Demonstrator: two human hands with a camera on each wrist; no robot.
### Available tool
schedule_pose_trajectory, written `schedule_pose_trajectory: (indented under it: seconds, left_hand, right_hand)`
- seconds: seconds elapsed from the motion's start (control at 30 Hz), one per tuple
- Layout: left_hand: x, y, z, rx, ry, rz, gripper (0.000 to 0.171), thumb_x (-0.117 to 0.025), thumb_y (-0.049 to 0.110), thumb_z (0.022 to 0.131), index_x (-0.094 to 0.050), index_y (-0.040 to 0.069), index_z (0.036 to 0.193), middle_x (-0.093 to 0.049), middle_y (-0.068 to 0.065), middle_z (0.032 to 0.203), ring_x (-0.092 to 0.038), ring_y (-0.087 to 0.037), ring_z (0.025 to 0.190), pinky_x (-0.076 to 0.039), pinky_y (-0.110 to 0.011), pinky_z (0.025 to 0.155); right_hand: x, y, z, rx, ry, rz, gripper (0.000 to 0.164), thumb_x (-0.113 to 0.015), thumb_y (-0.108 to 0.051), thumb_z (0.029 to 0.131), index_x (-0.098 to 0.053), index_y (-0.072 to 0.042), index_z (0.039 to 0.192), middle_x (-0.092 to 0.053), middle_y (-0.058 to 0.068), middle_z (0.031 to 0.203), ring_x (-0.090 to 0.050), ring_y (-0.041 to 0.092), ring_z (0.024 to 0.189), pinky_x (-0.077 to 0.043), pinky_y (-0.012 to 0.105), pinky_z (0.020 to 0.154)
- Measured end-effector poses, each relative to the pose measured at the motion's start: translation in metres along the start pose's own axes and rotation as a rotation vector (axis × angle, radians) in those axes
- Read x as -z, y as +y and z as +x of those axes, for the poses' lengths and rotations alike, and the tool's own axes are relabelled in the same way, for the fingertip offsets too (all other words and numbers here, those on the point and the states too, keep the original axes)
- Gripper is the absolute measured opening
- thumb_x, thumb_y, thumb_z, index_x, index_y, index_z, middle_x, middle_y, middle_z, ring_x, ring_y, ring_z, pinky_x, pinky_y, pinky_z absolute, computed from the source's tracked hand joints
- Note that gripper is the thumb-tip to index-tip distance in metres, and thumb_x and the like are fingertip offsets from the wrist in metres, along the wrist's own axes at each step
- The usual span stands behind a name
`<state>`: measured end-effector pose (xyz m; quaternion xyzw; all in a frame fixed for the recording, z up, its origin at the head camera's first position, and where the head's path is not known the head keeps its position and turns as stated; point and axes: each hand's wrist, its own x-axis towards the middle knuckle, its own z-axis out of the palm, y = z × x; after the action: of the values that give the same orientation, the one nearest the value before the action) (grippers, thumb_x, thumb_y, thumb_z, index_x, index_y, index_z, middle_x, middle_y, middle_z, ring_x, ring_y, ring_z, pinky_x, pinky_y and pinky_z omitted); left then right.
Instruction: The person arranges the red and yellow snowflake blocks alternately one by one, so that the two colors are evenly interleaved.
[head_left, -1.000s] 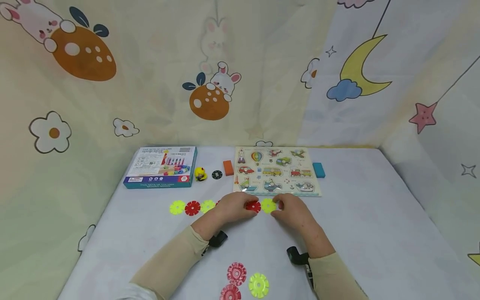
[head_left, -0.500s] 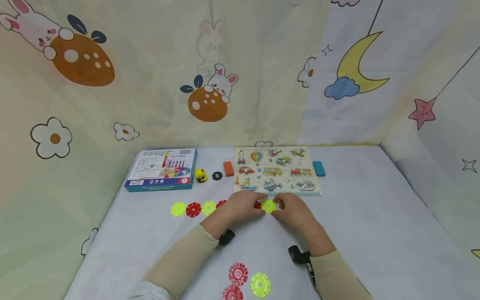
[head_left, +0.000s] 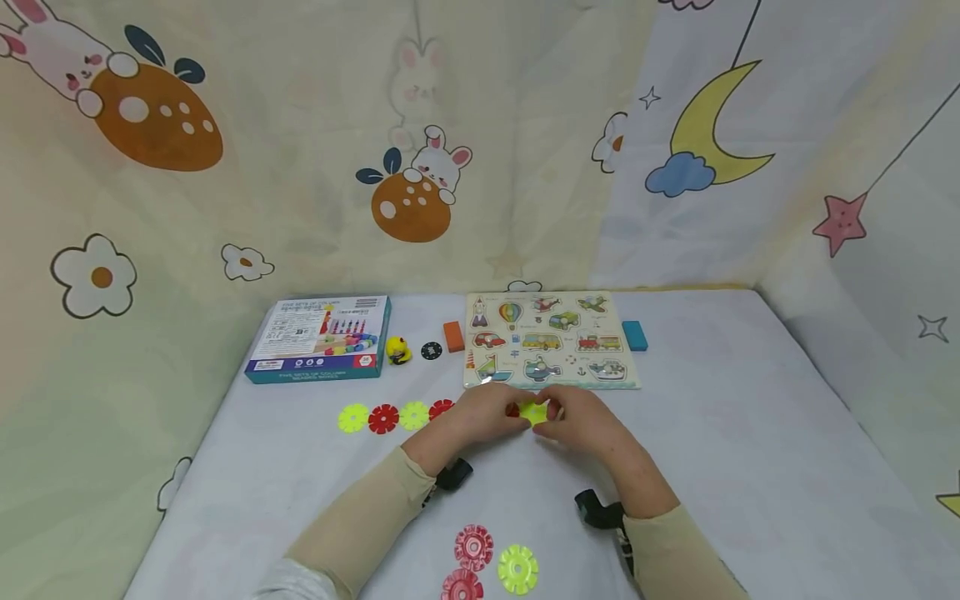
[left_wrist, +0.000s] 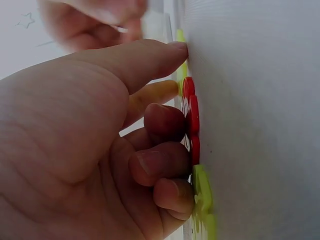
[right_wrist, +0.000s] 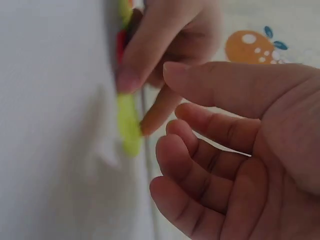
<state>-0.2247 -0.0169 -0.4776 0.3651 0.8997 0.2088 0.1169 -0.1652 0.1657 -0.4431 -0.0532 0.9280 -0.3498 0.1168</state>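
Notched plastic discs, yellow-green and red by turns, form a row on the table; a yellow-green disc (head_left: 353,418) is at its left end. At the right end, my left hand (head_left: 491,412) pinches a yellow-green disc (right_wrist: 129,122) by its edges between thumb and forefinger. Its other fingers rest against a red disc (left_wrist: 194,117) beside it. Part of the row lies hidden under this hand. Just right of that end disc is my right hand (head_left: 581,421), its fingers loosely bent and holding nothing in the right wrist view.
Nearer me lie a red disc (head_left: 474,547), another red disc (head_left: 462,585) and a yellow-green disc (head_left: 517,569). Behind the row stand a box (head_left: 318,340), a yellow duck (head_left: 398,351), a black chip (head_left: 431,351), an orange block (head_left: 453,337), a picture puzzle board (head_left: 555,340) and a blue block (head_left: 634,336).
My left hand has slid right along the row, from the red disc onto the yellow-green end disc. My right hand has shifted slightly left, its fingertips closer to the left hand.
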Motion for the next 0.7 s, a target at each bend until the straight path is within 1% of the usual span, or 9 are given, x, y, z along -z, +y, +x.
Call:
schedule_pose_trajectory:
  seconds: [0.07, 0.13, 0.17, 0.23, 0.3, 0.37, 0.47, 0.6, 0.7]
  left_hand:
    - [0.001, -0.001, 0.000, -0.002, 0.004, -0.017, 0.036, -0.068, 0.036, 0.086, -0.063, 0.030, 0.121, -0.060, 0.013, 0.088, -0.050, -0.008, 0.079, -0.040, -0.025, 0.065]
    - [0.001, -0.001, 0.000, -0.012, 0.001, -0.030, 0.027, -0.067, 0.033, 0.087, -0.066, 0.031, 0.114, -0.057, 0.011, 0.079, -0.050, -0.009, 0.075, -0.040, -0.026, 0.061]
    - [0.001, -0.001, 0.000, -0.010, -0.002, -0.031, 0.026, -0.066, 0.031, 0.088, -0.066, 0.030, 0.114, -0.057, 0.010, 0.078, -0.051, -0.009, 0.075, -0.040, -0.026, 0.061]
    - [0.001, -0.002, 0.001, 0.010, -0.011, -0.033, 0.028, -0.064, 0.029, 0.089, -0.065, 0.030, 0.117, -0.060, 0.010, 0.083, -0.051, -0.008, 0.078, -0.040, -0.026, 0.065]
    - [0.000, -0.002, 0.001, 0.031, -0.026, -0.034, 0.034, -0.063, 0.030, 0.090, -0.063, 0.030, 0.123, -0.062, 0.010, 0.091, -0.052, -0.010, 0.082, -0.041, -0.027, 0.068]
    - [0.000, -0.002, 0.001, 0.049, -0.036, -0.020, 0.042, -0.064, 0.033, 0.089, -0.059, 0.029, 0.130, -0.063, 0.011, 0.098, -0.051, -0.010, 0.084, -0.041, -0.028, 0.069]
    - [-0.001, -0.004, 0.002, 0.036, -0.040, -0.008, 0.045, -0.066, 0.037, 0.087, -0.058, 0.028, 0.131, -0.062, 0.011, 0.097, -0.050, -0.011, 0.082, -0.040, -0.027, 0.066]
    - [-0.001, -0.005, 0.002, 0.005, -0.028, 0.013, 0.045, -0.065, 0.039, 0.088, -0.058, 0.026, 0.131, -0.062, 0.011, 0.105, -0.049, -0.008, 0.085, -0.040, -0.024, 0.070]
    - [-0.001, -0.004, 0.002, 0.002, -0.022, 0.013, 0.046, -0.065, 0.039, 0.087, -0.058, 0.026, 0.131, -0.061, 0.010, 0.110, -0.049, -0.007, 0.087, -0.041, -0.024, 0.074]
  right_hand:
    - [0.003, -0.009, -0.006, 0.052, -0.040, 0.025, 0.032, -0.077, -0.021, 0.078, -0.063, -0.013, 0.105, -0.054, 0.000, 0.079, -0.051, 0.017, 0.066, -0.042, 0.032, 0.057]
    - [0.004, -0.018, -0.013, 0.127, -0.095, 0.038, 0.029, -0.076, -0.021, 0.079, -0.063, -0.013, 0.103, -0.055, -0.001, 0.078, -0.051, 0.017, 0.066, -0.043, 0.031, 0.057]
    - [0.004, -0.022, -0.017, 0.165, -0.129, 0.040, 0.027, -0.076, -0.021, 0.079, -0.063, -0.014, 0.102, -0.055, -0.001, 0.077, -0.051, 0.017, 0.067, -0.043, 0.031, 0.057]
    - [0.001, -0.031, -0.022, 0.234, -0.208, 0.046, 0.024, -0.075, -0.021, 0.080, -0.063, -0.017, 0.100, -0.055, -0.003, 0.075, -0.052, 0.016, 0.066, -0.043, 0.029, 0.056]
    - [-0.005, -0.039, -0.028, 0.297, -0.291, 0.047, 0.022, -0.075, -0.022, 0.080, -0.064, -0.019, 0.098, -0.055, -0.005, 0.074, -0.053, 0.014, 0.065, -0.043, 0.027, 0.056]
    - [-0.013, -0.047, -0.032, 0.343, -0.378, 0.044, 0.020, -0.075, -0.022, 0.080, -0.065, -0.021, 0.096, -0.054, -0.007, 0.072, -0.052, 0.011, 0.063, -0.043, 0.025, 0.055]
    - [-0.029, -0.056, -0.037, 0.401, -0.492, 0.030, 0.018, -0.076, -0.021, 0.079, -0.066, -0.022, 0.094, -0.053, -0.009, 0.069, -0.050, 0.007, 0.060, -0.042, 0.022, 0.055]
    - [-0.051, -0.062, -0.042, 0.451, -0.588, -0.015, 0.016, -0.076, -0.019, 0.079, -0.068, -0.024, 0.092, -0.051, -0.011, 0.065, -0.047, 0.002, 0.058, -0.041, 0.020, 0.054]
    - [-0.063, -0.064, -0.044, 0.461, -0.614, -0.079, 0.019, -0.077, -0.020, 0.077, -0.068, -0.027, 0.092, -0.052, -0.012, 0.067, -0.047, 0.001, 0.060, -0.041, 0.020, 0.056]
